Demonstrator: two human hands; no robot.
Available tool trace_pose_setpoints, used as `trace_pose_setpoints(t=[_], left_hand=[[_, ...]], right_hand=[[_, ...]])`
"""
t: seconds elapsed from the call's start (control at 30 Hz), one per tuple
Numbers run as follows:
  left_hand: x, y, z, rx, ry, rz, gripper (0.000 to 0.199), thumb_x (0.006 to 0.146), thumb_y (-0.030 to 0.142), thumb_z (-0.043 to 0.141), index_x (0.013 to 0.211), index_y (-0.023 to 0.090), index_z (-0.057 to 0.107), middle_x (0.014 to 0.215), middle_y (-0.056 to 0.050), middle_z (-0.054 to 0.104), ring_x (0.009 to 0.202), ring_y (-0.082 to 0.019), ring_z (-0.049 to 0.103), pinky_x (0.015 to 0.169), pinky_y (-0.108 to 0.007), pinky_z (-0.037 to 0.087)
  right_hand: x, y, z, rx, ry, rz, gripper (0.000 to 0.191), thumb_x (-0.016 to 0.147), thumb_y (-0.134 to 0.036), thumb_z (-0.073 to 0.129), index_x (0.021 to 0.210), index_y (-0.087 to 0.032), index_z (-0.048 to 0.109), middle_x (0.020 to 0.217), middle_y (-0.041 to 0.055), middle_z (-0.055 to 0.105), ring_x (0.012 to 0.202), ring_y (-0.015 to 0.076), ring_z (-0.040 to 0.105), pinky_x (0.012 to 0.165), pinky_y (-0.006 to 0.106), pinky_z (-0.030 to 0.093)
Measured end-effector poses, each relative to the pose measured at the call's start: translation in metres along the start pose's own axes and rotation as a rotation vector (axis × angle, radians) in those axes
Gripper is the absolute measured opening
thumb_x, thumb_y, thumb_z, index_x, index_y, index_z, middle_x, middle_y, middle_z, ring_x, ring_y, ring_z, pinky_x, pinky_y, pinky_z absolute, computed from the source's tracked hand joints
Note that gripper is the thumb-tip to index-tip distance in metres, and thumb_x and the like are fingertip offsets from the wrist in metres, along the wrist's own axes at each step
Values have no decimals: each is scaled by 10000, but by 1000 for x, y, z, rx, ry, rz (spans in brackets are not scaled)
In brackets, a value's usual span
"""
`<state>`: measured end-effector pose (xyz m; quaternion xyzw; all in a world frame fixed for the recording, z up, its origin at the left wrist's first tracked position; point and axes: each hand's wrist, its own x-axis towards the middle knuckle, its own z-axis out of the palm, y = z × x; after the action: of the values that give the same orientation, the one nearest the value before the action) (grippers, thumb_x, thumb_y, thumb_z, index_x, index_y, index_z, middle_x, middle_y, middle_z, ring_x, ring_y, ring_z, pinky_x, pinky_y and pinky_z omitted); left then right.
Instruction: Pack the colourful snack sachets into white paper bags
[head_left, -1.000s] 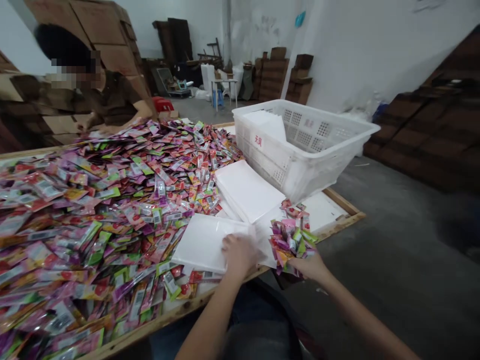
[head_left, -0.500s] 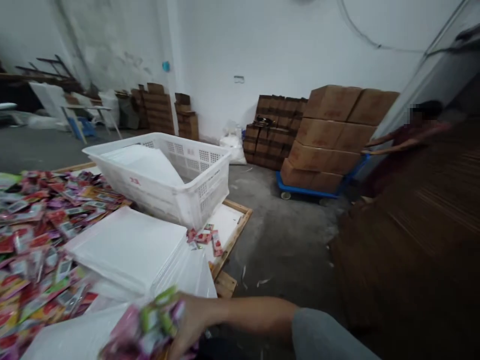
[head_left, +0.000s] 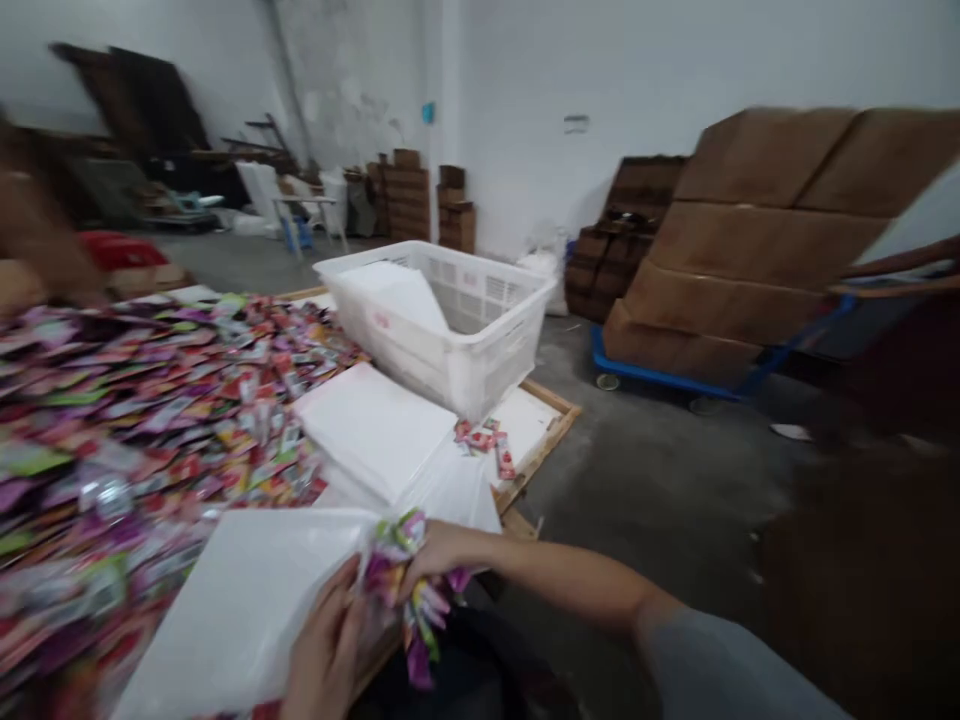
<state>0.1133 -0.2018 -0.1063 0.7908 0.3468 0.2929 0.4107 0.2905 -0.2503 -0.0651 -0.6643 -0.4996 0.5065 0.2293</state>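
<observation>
My right hand is closed around a bunch of small colourful snack packets, purple, green, pink and yellow. Some of the packets hang down below the fingers. Beside it, my left hand has its fingers at the near right edge of a flat white plastic bag, apparently gripping that edge. The packets are right at this edge; whether any are inside the bag cannot be made out. Just beyond lies a stack of similar white bags, with loose clear edges on its right side.
A large heap of packets covers the table's left side. A white plastic crate holding white sheets stands at the back. Several packets lie near the wooden table edge. At right, a person's arm reaches a blue trolley stacked with cartons.
The view has swung left. My left hand has come into view at the white bag. My right hand, still holding the packets, is now beside the bag's edge. The trolley with cartons has come closer.
</observation>
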Motion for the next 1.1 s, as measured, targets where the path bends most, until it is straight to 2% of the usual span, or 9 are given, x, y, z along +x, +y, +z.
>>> trace_pose_setpoints(t=[0.17, 0.27, 0.47, 0.63, 0.7, 0.77, 0.87, 1.0, 1.1], left_hand=[[-1, 16, 11, 0, 152, -44, 249, 788, 294, 386, 687, 163, 572, 1208, -160, 549, 1131, -270, 507, 953, -465, 406], [-2, 9, 15, 0, 209, -47, 203, 798, 212, 368, 653, 163, 502, 1279, -176, 484, 1109, -234, 529, 925, -417, 435], [-2, 4, 8, 40, 124, -18, 174, 815, 159, 370, 777, 146, 540, 1312, -159, 460, 1220, -211, 429, 1008, -397, 369], [1, 4, 9, 151, 140, -12, 216, 827, 113, 349, 897, 122, 553, 1382, -193, 350, 1231, -208, 418, 966, -358, 416], [1, 3, 10, 258, 126, 9, 270, 838, 100, 335, 1024, 96, 531, 1406, -212, 294, 1201, -201, 455, 925, -326, 454], [0, 2, 11, 402, 70, 37, 321, 838, 82, 331, 1110, 69, 499, 1400, -233, 291, 1181, -210, 476, 888, -315, 483], [-2, -1, 13, 546, -21, 77, 334, 793, 31, 364, 1075, 54, 541, 1308, -234, 428, 1253, -273, 374, 947, -409, 441], [-6, -9, 14, 630, -84, 143, 327, 758, 11, 391, 1022, 72, 574, 1205, -200, 538, 1310, -273, 249, 1019, -454, 362], [-9, -12, 10, 594, -31, 95, 251, 806, 69, 385, 992, 90, 553, 1305, -200, 451, 1291, -237, 311, 1003, -389, 399]], right_hand=[[5, 0, 20, -495, 208, 17, 404, 547, -308, 664, 933, -191, 631, 866, 38, 636, 777, 206, 595, 628, 253, 432], [11, -3, 25, -685, 192, -108, 440, 577, -273, 599, 1009, -194, 609, 929, 80, 639, 830, 239, 602, 662, 290, 440], [30, -5, 22, -500, -6, 71, 388, 478, -296, 686, 854, -206, 651, 796, 22, 659, 721, 209, 609, 570, 254, 433], [25, -14, 37, -805, 156, -180, 404, 585, -222, 569, 985, -178, 608, 927, 114, 643, 850, 271, 604, 658, 326, 445], [28, -20, 39, -877, 134, -171, 413, 551, -183, 575, 961, -149, 613, 896, 136, 646, 839, 293, 608, 659, 344, 446], [36, -24, 35, -785, 37, -60, 344, 501, -163, 607, 843, -132, 631, 802, 124, 654, 760, 289, 616, 620, 336, 445], [46, -19, 27, -525, -66, 41, 289, 489, -198, 658, 768, -141, 607, 732, 62, 644, 695, 226, 605, 589, 286, 441], [32, -3, 36, -405, 171, -194, 445, 580, -244, 628, 994, -117, 524, 903, 79, 615, 834, 201, 567, 713, 285, 444], [15, 1, 49, -553, 168, -337, 584, 654, -201, 549, 1203, -77, 392, 1060, 153, 559, 960, 237, 526, 819, 350, 418]])
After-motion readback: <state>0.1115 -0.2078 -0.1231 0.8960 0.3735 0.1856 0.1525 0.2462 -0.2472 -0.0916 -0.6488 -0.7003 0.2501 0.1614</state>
